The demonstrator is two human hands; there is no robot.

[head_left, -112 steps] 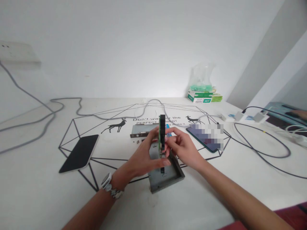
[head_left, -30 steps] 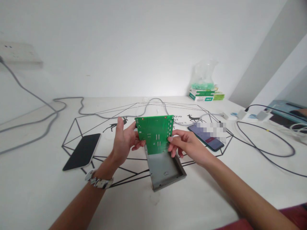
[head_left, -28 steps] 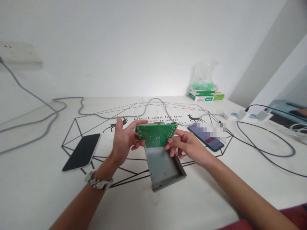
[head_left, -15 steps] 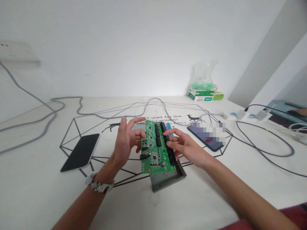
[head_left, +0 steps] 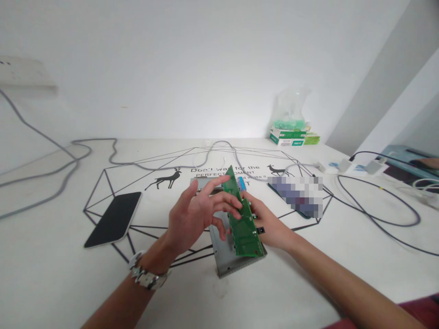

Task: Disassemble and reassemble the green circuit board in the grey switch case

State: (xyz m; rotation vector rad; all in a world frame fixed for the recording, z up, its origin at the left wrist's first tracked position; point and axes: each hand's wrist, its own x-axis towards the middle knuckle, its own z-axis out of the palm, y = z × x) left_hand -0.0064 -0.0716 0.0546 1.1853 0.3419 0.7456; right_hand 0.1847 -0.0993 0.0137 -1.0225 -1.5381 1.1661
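A green circuit board stands tilted on edge above the table, its flat solder side turned to the left and a small black socket jutting out on the right. My right hand holds it from the right, fingers mostly hidden behind the board. My left hand is open, fingers stretched and apart, with some fingertips against the solder side. Below the board lies a shallow grey metal case, partly covered by the board and my left hand. Behind them a small blue item shows, its kind unclear.
A dark-screened phone or tablet lies at left, and a partly blurred phone at right. A grey cable winds along the back. A power strip with black cords sits right. Small boxes carry a plastic bag.
The board has turned from showing its component side to showing its solder side. My left hand has moved right across it, and my right hand has gone behind it.
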